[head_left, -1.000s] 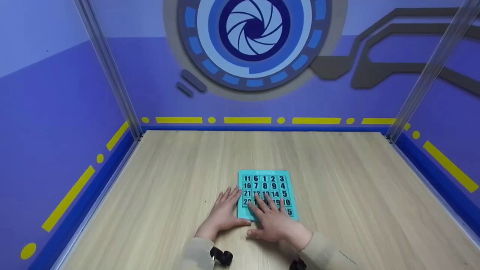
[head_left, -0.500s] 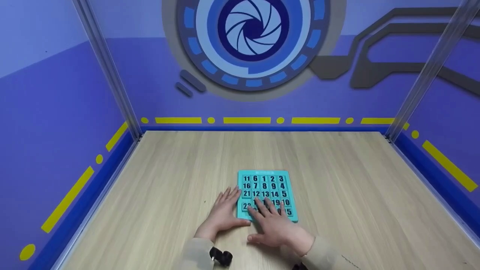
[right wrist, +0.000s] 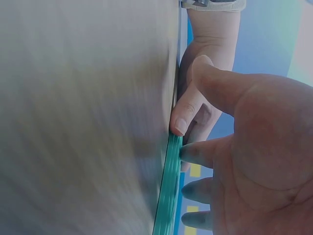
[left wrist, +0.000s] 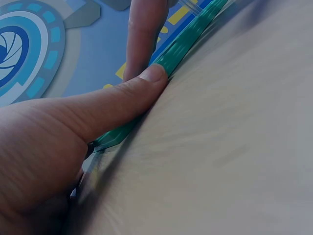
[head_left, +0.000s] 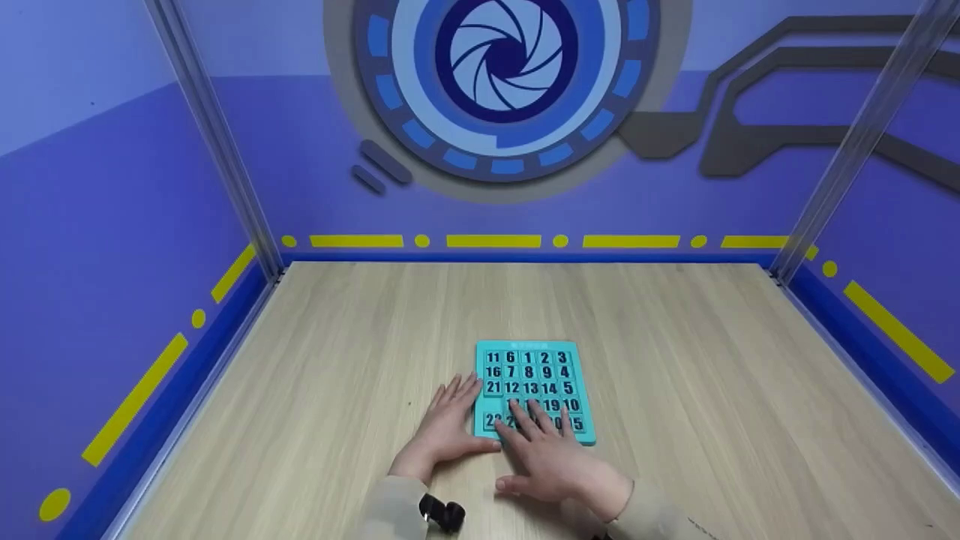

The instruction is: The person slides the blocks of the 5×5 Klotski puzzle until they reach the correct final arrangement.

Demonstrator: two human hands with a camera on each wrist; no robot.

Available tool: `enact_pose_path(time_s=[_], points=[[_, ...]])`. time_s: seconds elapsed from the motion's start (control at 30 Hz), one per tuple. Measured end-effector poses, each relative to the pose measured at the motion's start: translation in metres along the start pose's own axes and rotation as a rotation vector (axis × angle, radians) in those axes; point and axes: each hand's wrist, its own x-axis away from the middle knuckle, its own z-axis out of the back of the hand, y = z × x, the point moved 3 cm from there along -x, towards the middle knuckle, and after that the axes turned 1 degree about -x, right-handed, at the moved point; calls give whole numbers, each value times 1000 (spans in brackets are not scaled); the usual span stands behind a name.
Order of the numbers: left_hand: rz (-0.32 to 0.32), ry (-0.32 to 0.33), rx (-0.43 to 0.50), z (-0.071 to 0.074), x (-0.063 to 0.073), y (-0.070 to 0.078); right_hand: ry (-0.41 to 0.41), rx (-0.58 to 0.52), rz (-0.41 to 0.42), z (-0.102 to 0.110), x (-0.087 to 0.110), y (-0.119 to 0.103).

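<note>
Purple-blue walls (head_left: pixel 97 225) are set round a wood-grain worktop (head_left: pixel 360 337); in the head view, a teal number puzzle (head_left: pixel 531 346) is laid well apart from the worktop's far corners; its left edge is touched by the extended fingers of the left hand (head_left: pixel 446 430), its near edge by the thumb; the right hand (head_left: pixel 551 461), fingers spread wide, is held over the lower rows, tile 22 (head_left: pixel 489 420) being partly covered; in the left wrist view, the thumb is laid straight against the puzzle's edge; in the right wrist view, straight, parted right fingers are seen beside that edge.
</note>
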Motion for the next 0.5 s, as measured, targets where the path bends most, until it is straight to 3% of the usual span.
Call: enact_pose_path(time_s=[0.5], points=[[-4,7,-15,1,1,2,-1,-16,2,4,-1,1]])
